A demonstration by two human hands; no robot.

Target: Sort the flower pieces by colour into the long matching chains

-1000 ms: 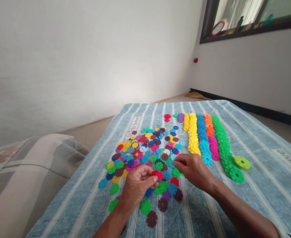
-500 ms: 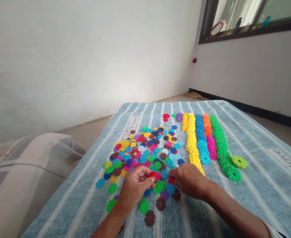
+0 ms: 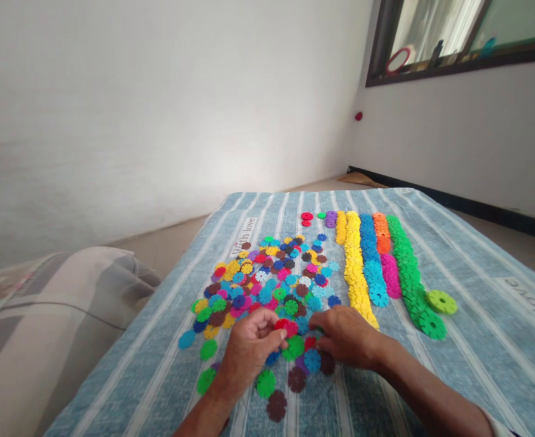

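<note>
Flat plastic flower-shaped discs with notched edges lie in a loose, mixed-colour pile on the cloth. My left hand is closed, pinching a few overlapping red discs between thumb and fingers above the pile's near side. To its right, my right hand reaches down into the pile with thumb and forefinger a little apart. A loose red disc lies by its thumb tip. Just below are a blue disc and green discs. The right hand's other fingers are mostly hidden behind its back.
Overlapping rows of yellow, blue, orange, pink and green discs run along the right. Two red discs lie at the back. Striped cloth covers the surface; a grey bundle of fabric is at left.
The red disc by my right hand has shifted slightly left and nearer, out from between the fingers. My left hand keeps its red discs. The whole view has tilted up slightly.
</note>
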